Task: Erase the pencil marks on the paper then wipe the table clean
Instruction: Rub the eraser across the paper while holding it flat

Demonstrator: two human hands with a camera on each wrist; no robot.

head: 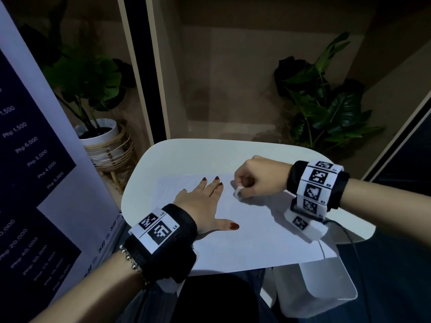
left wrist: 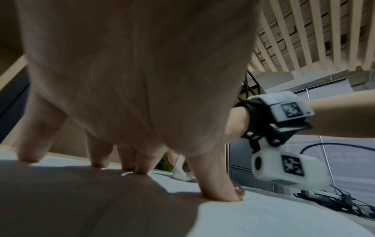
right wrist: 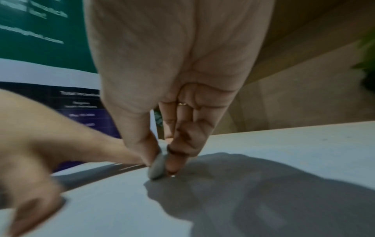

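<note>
A white sheet of paper [head: 251, 231] lies on the white table [head: 186, 157]. My left hand [head: 205, 201] lies flat on the sheet's left part, fingers spread and straight, and in the left wrist view its fingertips [left wrist: 140, 170] press the paper [left wrist: 263, 216]. My right hand [head: 254, 180] is curled at the sheet's far right and pinches a small white eraser [head: 238, 191] between thumb and fingers. The eraser [right wrist: 156, 166] touches the paper [right wrist: 284, 160] with its lower end. Pencil marks are too faint to make out.
A tall printed price banner [head: 35, 171] stands close on the left. Potted plants stand behind the table at the left [head: 88, 89] and right [head: 326, 101]. A white bin or stool [head: 314, 287] sits under the table's near right corner, with a black cable [head: 349, 234] running past it.
</note>
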